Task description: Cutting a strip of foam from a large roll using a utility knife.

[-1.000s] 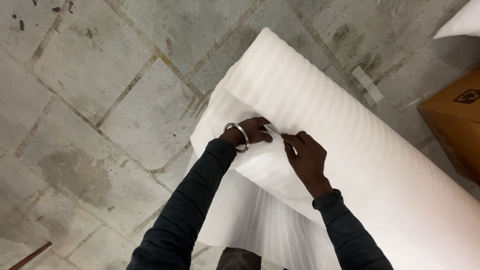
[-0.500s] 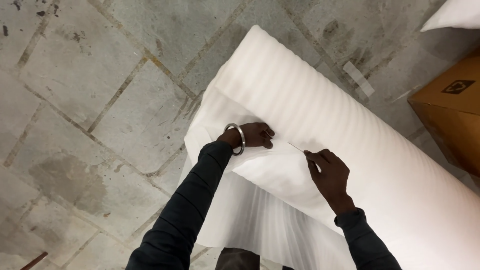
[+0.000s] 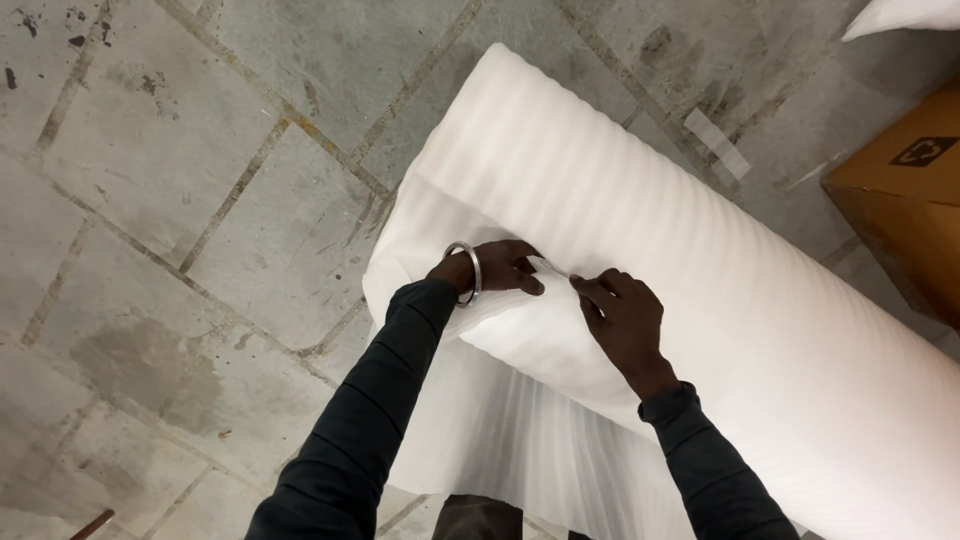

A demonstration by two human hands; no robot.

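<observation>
Fingers of left hand (image 3: 500, 268) pressed on foam roll (image 3: 700, 260) | right hand (image 3: 622, 318) fingers pinching foam edge

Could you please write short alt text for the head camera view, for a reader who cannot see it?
Seen from above, a person's left hand and right hand pinch a white foam-wrapped bundle lying against a large roll of white foam sheeting on a grey paved floor. A metal bangle circles the left wrist; a cardboard box sits at the right edge.

The foam roll (image 3: 700, 260) lies on the floor (image 3: 180, 200); both hands rest on it, the left hand (image 3: 500, 268) beside the right hand (image 3: 622, 315); a cardboard box (image 3: 905, 200) stands right.
</observation>
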